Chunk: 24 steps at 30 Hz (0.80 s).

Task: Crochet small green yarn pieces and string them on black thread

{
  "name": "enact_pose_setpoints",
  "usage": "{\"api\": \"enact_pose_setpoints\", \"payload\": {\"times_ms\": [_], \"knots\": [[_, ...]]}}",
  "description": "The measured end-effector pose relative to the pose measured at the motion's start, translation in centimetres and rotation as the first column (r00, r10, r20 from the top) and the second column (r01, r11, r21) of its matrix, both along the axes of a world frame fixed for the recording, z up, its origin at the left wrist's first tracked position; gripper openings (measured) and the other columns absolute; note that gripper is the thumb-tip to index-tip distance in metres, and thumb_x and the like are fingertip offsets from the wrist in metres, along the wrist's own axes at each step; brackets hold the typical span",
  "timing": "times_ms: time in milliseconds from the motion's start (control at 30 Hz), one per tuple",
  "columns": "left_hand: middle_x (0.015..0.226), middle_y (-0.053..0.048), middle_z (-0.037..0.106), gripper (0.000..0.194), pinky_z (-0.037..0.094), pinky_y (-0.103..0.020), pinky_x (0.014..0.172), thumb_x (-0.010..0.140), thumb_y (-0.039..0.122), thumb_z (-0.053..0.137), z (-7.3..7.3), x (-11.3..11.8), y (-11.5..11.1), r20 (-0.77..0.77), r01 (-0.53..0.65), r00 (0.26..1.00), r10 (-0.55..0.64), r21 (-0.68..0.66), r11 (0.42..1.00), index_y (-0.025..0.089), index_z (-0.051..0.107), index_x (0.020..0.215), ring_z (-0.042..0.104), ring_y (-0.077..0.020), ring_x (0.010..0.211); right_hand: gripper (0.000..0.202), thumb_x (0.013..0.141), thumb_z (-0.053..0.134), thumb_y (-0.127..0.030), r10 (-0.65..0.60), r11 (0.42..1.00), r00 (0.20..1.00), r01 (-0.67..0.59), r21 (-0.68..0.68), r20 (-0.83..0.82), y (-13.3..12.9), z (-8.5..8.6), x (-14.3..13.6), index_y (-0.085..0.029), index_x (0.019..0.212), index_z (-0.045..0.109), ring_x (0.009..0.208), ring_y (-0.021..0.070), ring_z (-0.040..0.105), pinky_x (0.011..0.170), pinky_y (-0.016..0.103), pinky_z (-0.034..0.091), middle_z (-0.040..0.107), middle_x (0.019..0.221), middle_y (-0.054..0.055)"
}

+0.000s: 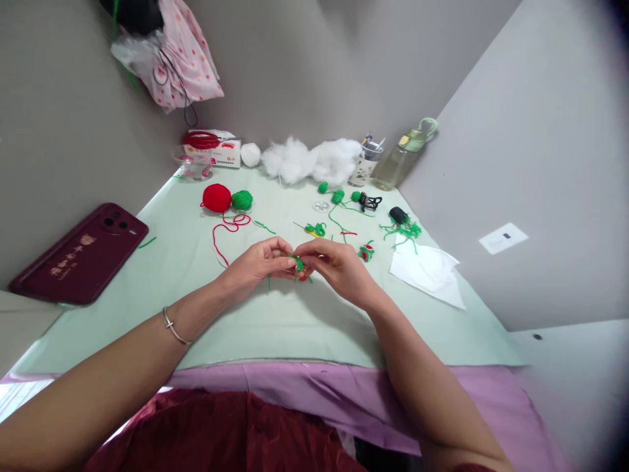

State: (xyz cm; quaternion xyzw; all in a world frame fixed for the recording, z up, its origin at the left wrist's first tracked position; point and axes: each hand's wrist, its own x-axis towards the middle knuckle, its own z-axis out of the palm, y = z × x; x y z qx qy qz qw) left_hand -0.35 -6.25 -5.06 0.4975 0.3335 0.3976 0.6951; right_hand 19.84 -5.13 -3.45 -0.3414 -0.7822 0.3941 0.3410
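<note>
Both of my hands meet over the middle of the table, pinching a small green and red crocheted piece point(299, 264). My left hand point(260, 265) is closed on its left side, thumb on top. My right hand point(339, 265) grips it from the right with thumb and fingertips. Short green yarn ends hang below the piece; fingers hide much of it. Behind my left hand lie a red yarn ball point(217, 197) and a green yarn ball point(242, 200). A similar small green and red piece point(366, 252) rests just right of my right hand.
White stuffing point(309, 160), a pen cup point(365, 165) and a green bottle point(401, 157) line the back. Red-handled scissors point(202, 139) lie on a box point(226, 154). White sheets point(427, 272) lie right, a dark red phone point(81, 252) left. Small green crocheted balls point(337, 196) sit mid-table.
</note>
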Motion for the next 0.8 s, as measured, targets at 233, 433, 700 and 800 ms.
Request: {"api": "enact_pose_setpoints", "payload": {"times_ms": [233, 433, 700, 800], "knots": [[0.082, -0.002, 0.070, 0.018, 0.050, -0.033, 0.083, 0.078, 0.022, 0.072, -0.7, 0.3, 0.0, -0.053, -0.019, 0.998, 0.018, -0.008, 1.000, 0.017, 0.057, 0.086, 0.069, -0.0168, 0.080, 0.014, 0.094, 0.056, -0.026, -0.042, 0.964, 0.990, 0.005, 0.266, 0.136, -0.5, 0.3, -0.7, -0.022, 0.089, 0.069, 0.073, 0.0135, 0.063, 0.062, 0.025, 0.049, 0.068, 0.090, 0.005], [0.076, 0.002, 0.066, 0.015, 0.040, -0.024, 0.066, 0.074, 0.015, 0.065, -1.2, 0.3, 0.0, -0.190, -0.048, 0.980, 0.056, 0.046, 0.998, 0.019, 0.051, 0.080, 0.065, -0.0142, 0.077, 0.018, 0.094, 0.057, -0.039, -0.042, 0.997, 0.963, 0.025, -0.070, -0.266, -1.2, 1.5, -1.1, -0.022, 0.091, 0.059, 0.062, 0.0118, 0.064, 0.052, 0.024, 0.050, 0.068, 0.089, 0.004], [0.081, -0.002, 0.071, 0.014, 0.033, -0.024, 0.057, 0.072, 0.014, 0.062, -0.5, 0.0, 0.0, -0.204, -0.028, 0.978, 0.038, 0.051, 0.998, 0.019, 0.050, 0.077, 0.067, -0.0158, 0.075, 0.023, 0.086, 0.070, -0.038, -0.241, 0.952, 0.745, 0.059, -0.299, -0.621, 0.9, 2.7, 1.6, -0.022, 0.084, 0.054, 0.064, 0.0119, 0.067, 0.071, 0.028, 0.059, 0.054, 0.057, -0.008], [0.087, -0.006, 0.075, 0.015, 0.041, -0.025, 0.065, 0.074, 0.013, 0.063, -0.3, 0.1, 0.0, -0.134, 0.015, 0.991, -0.011, 0.026, 1.000, 0.019, 0.050, 0.078, 0.072, -0.0217, 0.090, 0.025, 0.082, 0.075, -0.036, -0.347, 0.937, 0.571, 0.247, -0.247, -0.744, 2.0, 3.1, 3.3, -0.022, 0.078, 0.055, 0.065, 0.0093, 0.064, 0.083, 0.029, 0.059, 0.047, 0.057, -0.009]]}}
